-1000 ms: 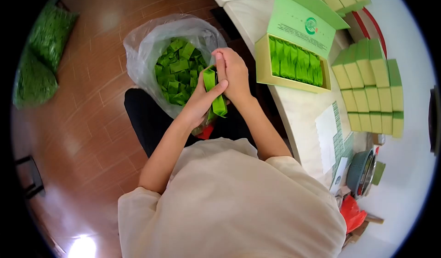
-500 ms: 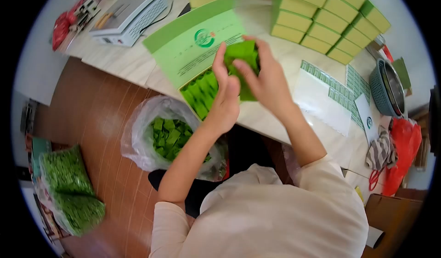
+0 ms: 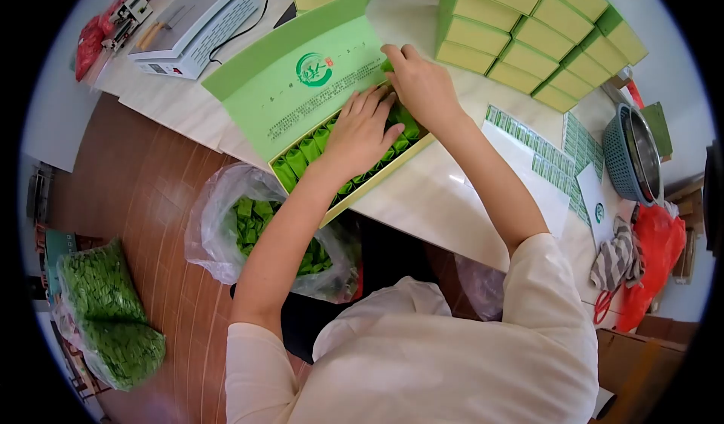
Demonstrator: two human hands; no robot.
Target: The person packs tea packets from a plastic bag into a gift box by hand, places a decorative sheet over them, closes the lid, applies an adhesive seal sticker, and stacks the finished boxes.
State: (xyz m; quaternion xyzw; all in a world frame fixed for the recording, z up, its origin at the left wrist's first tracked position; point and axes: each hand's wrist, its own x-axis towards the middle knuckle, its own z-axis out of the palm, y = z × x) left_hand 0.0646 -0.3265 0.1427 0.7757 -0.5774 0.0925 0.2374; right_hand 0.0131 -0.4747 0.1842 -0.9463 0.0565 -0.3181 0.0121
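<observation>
A pale green box (image 3: 367, 188) lies on the table with its printed lid (image 3: 302, 77) raised, and green packets (image 3: 300, 158) stand in a row inside. My left hand (image 3: 363, 133) lies spread over the packets near the middle, fingers pointing toward the lid. At the box's right end is my right hand (image 3: 422, 88), its fingers bent over the packets there. A bit of green shows by its fingertips, and whether it grips a packet is hidden.
An open plastic bag (image 3: 207, 216) of green packets is below the table edge. Stacked boxes (image 3: 520, 35) rise behind my right hand. Sticker sheets (image 3: 535, 167) and a blue basket (image 3: 620, 152) are at the right, a grey device (image 3: 197, 28) at the back left.
My hands turned from the bag to the box, carrying green packets, then lowered onto the row. My left hand has spread out over it. The view has shifted toward the table.
</observation>
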